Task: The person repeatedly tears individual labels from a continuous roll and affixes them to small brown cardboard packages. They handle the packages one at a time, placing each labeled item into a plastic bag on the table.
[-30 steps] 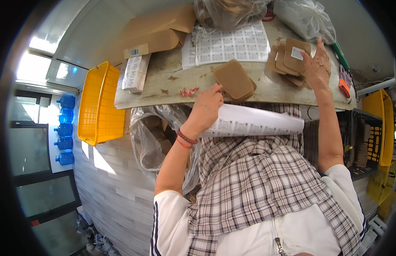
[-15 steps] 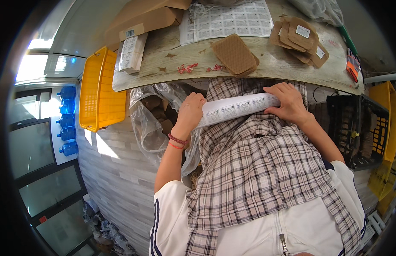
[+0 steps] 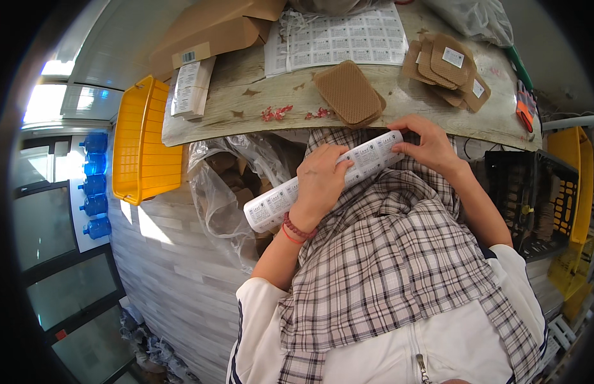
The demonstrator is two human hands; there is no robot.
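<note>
A rolled sheet of white printed labels [image 3: 271, 208] lies slantwise above my lap, its left end lower and nearer to me. My left hand [image 3: 321, 182] is closed around the middle of the roll, thumb on top. At the upper right end, my right hand [image 3: 426, 146] pinches the roll's edge between thumb and fingers. Just beyond it on the table lies a small stack of brown corrugated cardboard pieces [image 3: 349, 93]. Farther right are more rounded cardboard pieces [image 3: 452, 59], some bearing a white label.
Flat label sheets [image 3: 348, 38], a brown cardboard box [image 3: 226, 25] and a bundle of white strips [image 3: 193, 89] lie on the wooden table [image 3: 246, 115]. A yellow crate [image 3: 143, 141] stands left, a black crate [image 3: 534, 198] right. Below the table sits a clear plastic bag [image 3: 214, 211].
The label roll has tilted, its left end dropping toward me. My left hand has shifted from that end to the roll's middle, while my right hand stays at the right end.
</note>
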